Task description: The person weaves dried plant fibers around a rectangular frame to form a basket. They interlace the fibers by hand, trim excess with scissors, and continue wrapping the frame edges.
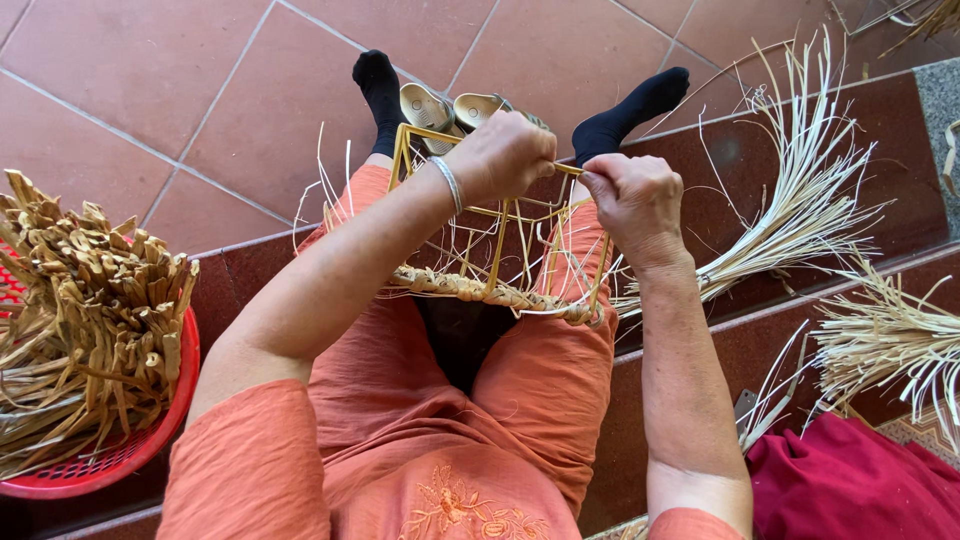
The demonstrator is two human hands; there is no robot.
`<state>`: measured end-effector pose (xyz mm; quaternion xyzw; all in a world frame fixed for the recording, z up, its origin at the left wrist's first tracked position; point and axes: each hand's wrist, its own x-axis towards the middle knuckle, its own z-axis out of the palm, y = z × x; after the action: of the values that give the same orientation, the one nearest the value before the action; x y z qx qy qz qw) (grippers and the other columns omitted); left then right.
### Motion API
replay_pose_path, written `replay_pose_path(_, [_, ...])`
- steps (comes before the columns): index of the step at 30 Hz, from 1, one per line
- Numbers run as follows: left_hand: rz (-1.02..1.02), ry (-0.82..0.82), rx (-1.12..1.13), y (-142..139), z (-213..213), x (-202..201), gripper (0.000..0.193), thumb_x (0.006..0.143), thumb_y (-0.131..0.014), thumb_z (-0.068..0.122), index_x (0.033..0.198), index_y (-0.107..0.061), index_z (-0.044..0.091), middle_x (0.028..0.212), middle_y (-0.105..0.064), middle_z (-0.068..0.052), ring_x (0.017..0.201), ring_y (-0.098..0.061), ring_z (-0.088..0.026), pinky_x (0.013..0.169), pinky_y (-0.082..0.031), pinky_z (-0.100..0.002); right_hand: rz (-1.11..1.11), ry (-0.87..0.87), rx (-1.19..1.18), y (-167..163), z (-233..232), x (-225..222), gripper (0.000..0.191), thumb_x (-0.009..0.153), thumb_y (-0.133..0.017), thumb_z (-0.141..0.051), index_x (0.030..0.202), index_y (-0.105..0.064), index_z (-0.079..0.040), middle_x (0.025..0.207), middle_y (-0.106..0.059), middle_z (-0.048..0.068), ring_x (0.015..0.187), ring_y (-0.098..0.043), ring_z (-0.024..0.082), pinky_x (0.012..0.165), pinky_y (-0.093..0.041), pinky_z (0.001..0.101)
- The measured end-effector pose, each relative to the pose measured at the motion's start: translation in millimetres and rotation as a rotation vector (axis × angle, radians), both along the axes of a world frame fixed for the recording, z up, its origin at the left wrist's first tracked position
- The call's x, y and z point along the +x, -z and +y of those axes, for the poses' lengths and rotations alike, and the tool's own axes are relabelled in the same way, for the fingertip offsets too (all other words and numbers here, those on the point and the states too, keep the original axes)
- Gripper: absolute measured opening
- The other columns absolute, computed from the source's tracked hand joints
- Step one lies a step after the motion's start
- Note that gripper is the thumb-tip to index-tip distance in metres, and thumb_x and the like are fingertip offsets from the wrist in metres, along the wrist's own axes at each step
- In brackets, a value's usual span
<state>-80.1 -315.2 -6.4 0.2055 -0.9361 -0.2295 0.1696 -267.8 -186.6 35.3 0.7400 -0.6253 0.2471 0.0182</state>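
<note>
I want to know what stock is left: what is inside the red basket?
The red basket is heaped with knotted tan fibre bundles, piled above its rim. Whatever lies under the heap, and the basket's bottom, is covered.

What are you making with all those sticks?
A person sitting on a step holds a yellow wire frame on their lap. The left hand and right hand pinch a pale straw strand at the frame's top edge. A woven straw band already runs along the bottom. Loose straw bundles lie to the right, and a red basket of dried strips sits to the left.
</note>
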Motion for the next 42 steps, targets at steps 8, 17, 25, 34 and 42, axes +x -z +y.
replay_pose_path(8, [-0.142,0.037,-0.294,12,10,-6,0.015,0.095,-0.065,0.014,0.084,-0.070,0.005,0.072,-0.070,-0.015,0.064,-0.071,-0.026,0.055,-0.055,-0.039,0.305,-0.131,-0.099,9,1,-1,0.013,0.102,-0.073,-0.015,0.096,-0.067,-0.006,0.072,-0.064,0.007,0.067,-0.066,0.023,0.063,-0.052,0.0378])
replay_pose_path(17, [-0.159,-0.244,0.396,-14,10,-22,0.018,0.089,-0.072,0.029,0.089,-0.082,0.014,0.082,-0.074,-0.015,0.081,-0.072,-0.033,0.074,-0.054,-0.046,0.114,-0.056,-0.124,20,0,-1,0.019,0.094,-0.071,-0.006,0.112,-0.069,-0.003,0.081,-0.069,0.009,0.076,-0.071,0.024,0.068,-0.057,0.0370])
replay_pose_path(25, [-0.034,-0.301,0.387,-16,16,-16,0.011,0.083,-0.077,0.024,0.086,-0.082,0.015,0.083,-0.077,-0.008,0.079,-0.074,-0.024,0.074,-0.056,-0.040,-0.984,0.081,0.205,22,9,-8,0.040,0.086,-0.074,-0.004,0.125,-0.064,-0.003,0.110,-0.071,0.005,0.092,-0.068,0.013,0.083,-0.059,0.0315])
replay_pose_path(34, [-0.068,-0.298,0.401,-18,27,-11,0.015,0.090,-0.073,0.029,0.091,-0.078,0.015,0.085,-0.075,-0.002,0.083,-0.072,-0.020,0.078,-0.054,-0.040,-1.760,0.130,0.530,49,87,-17,0.024,0.104,-0.065,-0.020,0.110,-0.070,0.003,0.089,-0.075,0.011,0.078,-0.073,0.017,0.073,-0.065,0.0338])
replay_pose_path(42, [0.311,-0.143,0.614,-16,2,5,0.024,0.101,-0.067,0.018,0.119,-0.063,0.003,0.096,-0.072,-0.005,0.088,-0.070,-0.012,0.076,-0.058,-0.028,-1.999,0.165,0.493,71,97,-8,0.019,0.097,-0.072,-0.013,0.110,-0.070,0.001,0.085,-0.074,0.011,0.071,-0.072,0.017,0.061,-0.060,0.0300])
